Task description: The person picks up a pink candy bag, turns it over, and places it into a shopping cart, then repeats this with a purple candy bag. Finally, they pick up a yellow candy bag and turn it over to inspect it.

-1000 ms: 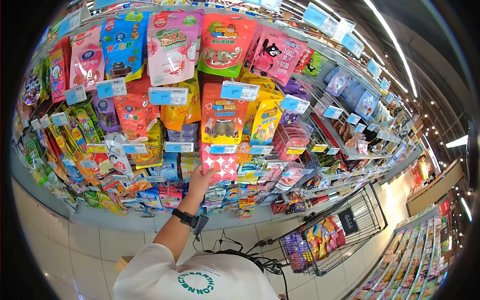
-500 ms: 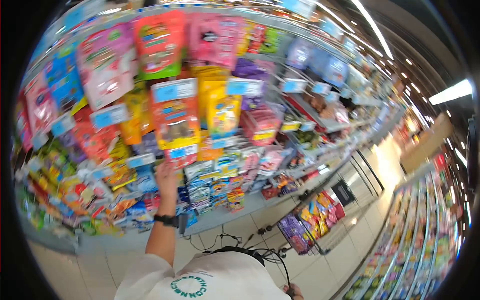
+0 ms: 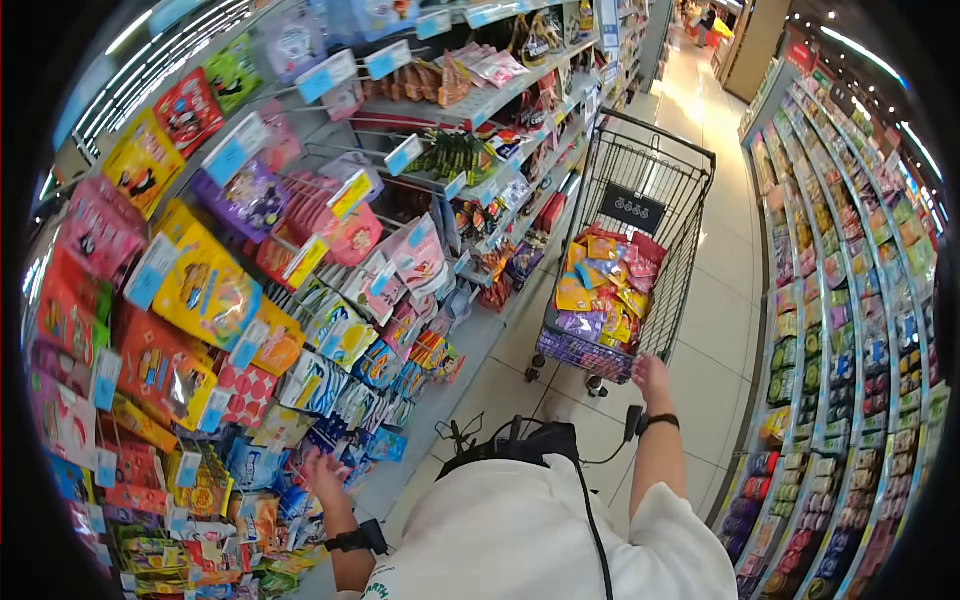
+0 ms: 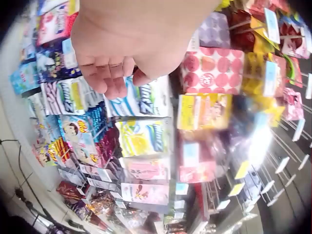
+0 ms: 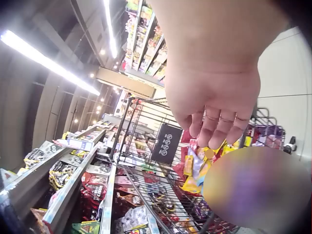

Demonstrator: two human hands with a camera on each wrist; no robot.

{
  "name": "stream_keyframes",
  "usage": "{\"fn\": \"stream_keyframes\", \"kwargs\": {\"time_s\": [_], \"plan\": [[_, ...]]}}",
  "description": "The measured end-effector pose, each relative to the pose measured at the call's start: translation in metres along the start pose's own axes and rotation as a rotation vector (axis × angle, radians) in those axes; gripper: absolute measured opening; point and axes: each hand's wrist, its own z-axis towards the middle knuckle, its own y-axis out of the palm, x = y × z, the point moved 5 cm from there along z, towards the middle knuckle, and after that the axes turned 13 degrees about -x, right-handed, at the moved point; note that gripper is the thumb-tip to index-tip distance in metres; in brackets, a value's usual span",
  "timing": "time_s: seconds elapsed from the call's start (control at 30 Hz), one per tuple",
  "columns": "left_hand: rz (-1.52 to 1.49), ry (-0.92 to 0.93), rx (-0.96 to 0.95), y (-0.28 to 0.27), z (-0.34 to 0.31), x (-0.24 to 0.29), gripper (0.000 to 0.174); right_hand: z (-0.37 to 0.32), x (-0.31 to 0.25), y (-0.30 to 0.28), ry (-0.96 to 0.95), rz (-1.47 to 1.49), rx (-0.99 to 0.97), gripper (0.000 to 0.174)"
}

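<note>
My left hand (image 3: 328, 484) hangs low beside the candy rack with nothing in it, its fingers loosely bent. In the left wrist view it is in front of blue-and-white candy bags (image 4: 148, 100), with yellow lemon candy bags (image 4: 141, 138) below. A packet with red and pink circles (image 4: 212, 71) hangs to its right in that view. My right hand (image 3: 652, 380) is at the near end of a wire shopping cart (image 3: 655, 131), fingers relaxed and nothing gripped. Bright candy bags (image 3: 603, 283) fill the cart's near part; in the right wrist view the fingertips overlap them.
Hanging candy bags (image 3: 200, 285) crowd the rack on the left. Tilted shelves of small packs (image 3: 840, 330) line the right side. Between them a tiled floor (image 3: 715, 300) runs forward past the cart. A black cable (image 3: 600, 530) hangs down my shirt.
My left hand has come away from the red-and-white circle packet on the rack and dropped lower. The view has turned right toward the cart, where my right hand has risen into sight.
</note>
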Motion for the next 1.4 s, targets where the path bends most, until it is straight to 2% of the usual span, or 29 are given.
{"fn": "stream_keyframes", "kwargs": {"time_s": [0.03,0.07,0.2,0.23,0.27,0.3,0.37,0.4,0.43,0.5,0.53,0.6,0.7,0.8,0.87,0.9,0.97,1.0,1.07,1.1,1.17,1.2,1.23,1.3,1.37,1.4], "plan": [[-0.141,-0.113,-0.008,0.006,0.004,-0.032,0.03,0.021,-0.036,0.019,-0.043,0.071,-0.119,0.018],[-0.294,-0.229,-0.017,0.0,0.006,-0.07,0.03,0.056,-0.037,0.011,-0.042,0.148,-0.096,0.017],[-0.238,-0.35,-0.015,0.039,-0.023,-0.102,0.027,0.152,-0.072,-0.004,0.06,0.204,-0.129,0.016],[-0.261,-0.399,0.009,0.045,-0.036,-0.113,0.027,0.166,-0.088,-0.006,0.042,0.208,-0.062,0.02],[-0.242,-0.471,-0.063,0.014,-0.026,-0.158,0.029,0.183,-0.099,-0.008,0.022,0.21,0.002,0.025],[-0.236,-0.471,-0.037,0.025,-0.041,-0.157,0.029,0.207,-0.103,-0.013,0.046,0.207,-0.01,0.025],[0.147,-0.516,0.157,0.045,-0.087,-0.142,0.029,0.274,-0.1,-0.038,0.107,0.164,-0.047,0.027],[0.126,-0.569,0.153,0.044,-0.108,-0.148,0.03,0.306,-0.094,-0.051,0.122,0.225,-0.043,0.027],[0.106,-0.618,0.145,0.044,-0.123,-0.153,0.033,0.323,-0.098,-0.056,0.181,0.158,0.006,0.029],[0.296,-0.773,0.211,0.071,-0.161,-0.141,0.037,0.352,-0.097,-0.066,0.209,0.164,0.116,0.035],[0.305,-0.786,0.237,0.08,-0.177,-0.13,0.037,0.369,-0.091,-0.071,0.238,0.156,0.114,0.035],[0.378,-0.986,0.196,0.096,-0.207,-0.114,0.038,0.396,-0.077,-0.081,0.24,0.18,0.136,0.038],[0.409,-1.129,0.273,0.103,-0.238,-0.095,0.039,0.424,-0.066,-0.086,0.302,0.164,0.13,0.044],[0.45,-1.195,0.361,0.127,-0.256,-0.072,0.037,0.45,-0.05,-0.096,0.349,0.154,0.176,0.043],[0.457,-1.279,0.395,0.121,-0.272,-0.07,0.037,0.465,-0.036,-0.1,0.375,0.189,0.167,0.045],[0.455,-1.296,0.419,0.126,-0.282,-0.066,0.037,0.483,-0.015,-0.113,0.387,0.237,0.099,0.046],[0.536,-1.237,0.401,0.152,-0.281,-0.054,0.035,0.482,-0.017,-0.103,0.422,0.298,0.226,0.045],[0.544,-1.252,0.39,0.15,-0.286,-0.055,0.037,0.489,-0.009,-0.107,0.44,0.286,0.223,0.045],[0.516,-1.251,0.397,0.154,-0.296,-0.049,0.038,0.514,0.008,-0.121,0.373,0.381,0.164,0.043],[0.489,-1.233,0.388,0.159,-0.298,-0.047,0.039,0.519,0.006,-0.121,0.31,0.394,0.17,0.035],[0.487,-1.242,0.445,0.172,-0.3,-0.041,0.04,0.544,0.024,-0.139,0.347,0.402,0.088,0.023],[0.494,-1.251,0.44,0.175,-0.302,-0.04,0.04,0.561,0.034,-0.15,0.333,0.423,-0.071,0.014],[0.5,-1.259,0.436,0.177,-0.305,-0.039,0.04,0.564,0.031,-0.15,0.317,0.355,-0.057,0.014],[0.521,-1.255,0.485,0.176,-0.311,-0.043,0.04,0.572,0.034,-0.161,0.254,0.348,-0.248,0.017],[0.471,-1.241,0.446,0.185,-0.31,-0.046,0.039,0.607,0.052,-0.189,0.124,0.206,-0.092,0.024],[0.452,-1.219,0.445,0.185,-0.31,-0.051,0.038,0.592,0.042,-0.182,0.107,0.285,-0.087,0.026]]}}
